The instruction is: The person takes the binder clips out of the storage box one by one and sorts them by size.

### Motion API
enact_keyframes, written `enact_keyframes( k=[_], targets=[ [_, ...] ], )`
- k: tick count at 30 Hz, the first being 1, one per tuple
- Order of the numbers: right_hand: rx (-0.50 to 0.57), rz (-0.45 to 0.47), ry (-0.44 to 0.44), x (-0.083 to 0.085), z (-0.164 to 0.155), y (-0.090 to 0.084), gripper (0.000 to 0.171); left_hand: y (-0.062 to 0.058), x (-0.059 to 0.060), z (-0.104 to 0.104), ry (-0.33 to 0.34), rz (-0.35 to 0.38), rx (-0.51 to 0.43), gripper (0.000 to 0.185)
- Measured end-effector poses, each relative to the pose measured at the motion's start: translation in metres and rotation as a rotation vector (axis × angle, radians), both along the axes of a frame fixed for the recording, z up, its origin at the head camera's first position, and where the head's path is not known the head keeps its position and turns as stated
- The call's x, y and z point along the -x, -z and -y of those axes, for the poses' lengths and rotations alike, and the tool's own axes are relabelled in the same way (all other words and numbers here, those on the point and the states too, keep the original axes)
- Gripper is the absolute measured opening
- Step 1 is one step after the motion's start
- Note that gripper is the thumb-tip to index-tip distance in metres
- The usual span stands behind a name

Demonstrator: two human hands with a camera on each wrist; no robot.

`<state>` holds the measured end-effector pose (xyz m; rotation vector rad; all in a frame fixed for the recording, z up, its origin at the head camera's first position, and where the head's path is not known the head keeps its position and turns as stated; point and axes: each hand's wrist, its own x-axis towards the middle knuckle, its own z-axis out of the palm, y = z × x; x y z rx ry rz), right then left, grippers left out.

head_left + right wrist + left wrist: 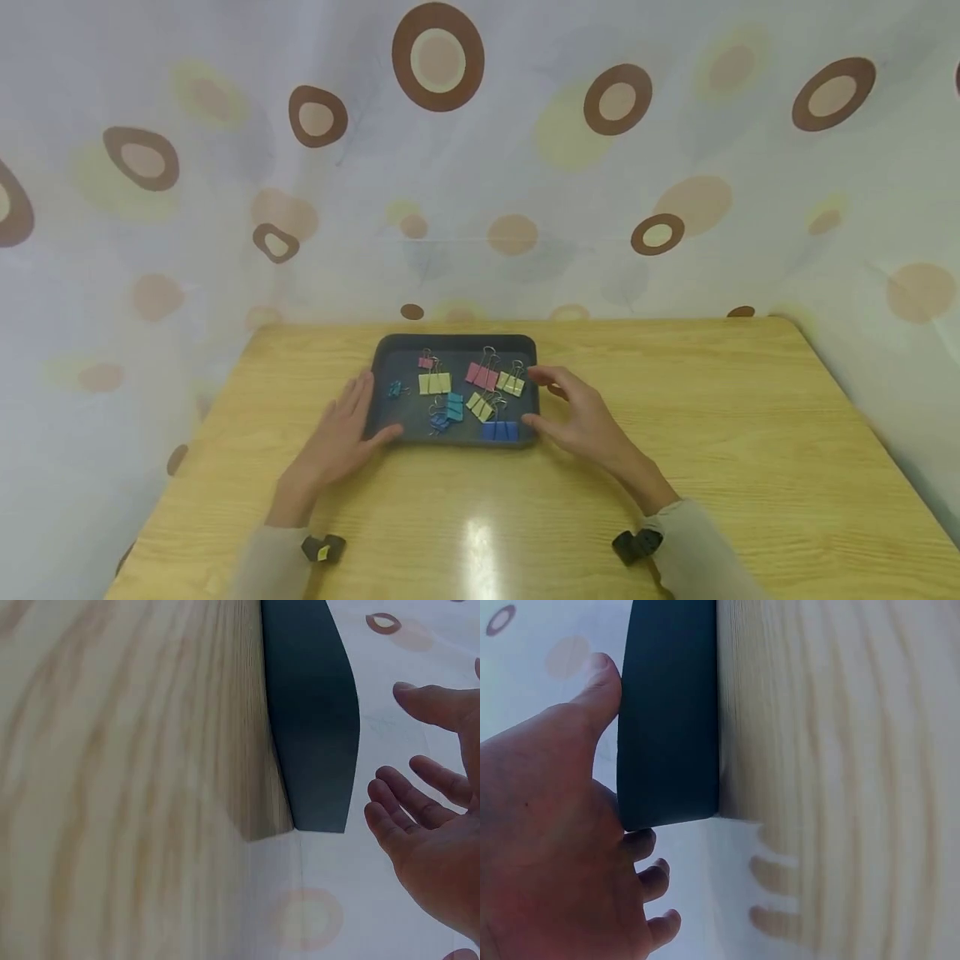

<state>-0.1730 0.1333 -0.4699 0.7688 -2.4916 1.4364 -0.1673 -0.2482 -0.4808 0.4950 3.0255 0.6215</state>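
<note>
A dark rectangular tray (401,353) lies on the table with several binder clips in it. Among them are a large pink clip (482,376), yellow clips such as this one (434,383), a teal clip (454,407) and a blue clip (499,431). My left hand (339,433) lies along the tray's left side, fingers extended, thumb at the near rim. In the left wrist view the thumb touches the tray's wall (667,712). Beside the right end is my right hand (585,417), fingers loosely bent. The right wrist view shows this hand (435,802) apart from the tray.
The wooden table (697,417) extends on both sides of the tray and in front of it. Behind the table hangs a pale patterned curtain or sheet (480,167). Dark devices sit at the left wrist (324,548) and the right wrist (637,546).
</note>
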Motion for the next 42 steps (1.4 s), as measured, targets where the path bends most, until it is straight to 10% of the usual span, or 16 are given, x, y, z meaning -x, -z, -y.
enact_keyframes(
  k=[12,42],
  targets=[
    [-0.236,0.078,0.014,0.006,0.014,-0.002,0.069,0.003,0.002,-0.012,-0.035,0.021,0.007,0.102],
    [-0.61,-0.054,-0.107,0.015,0.029,-0.005,0.035,0.003,-0.004,-0.015,-0.041,0.015,-0.006,0.103]
  ],
)
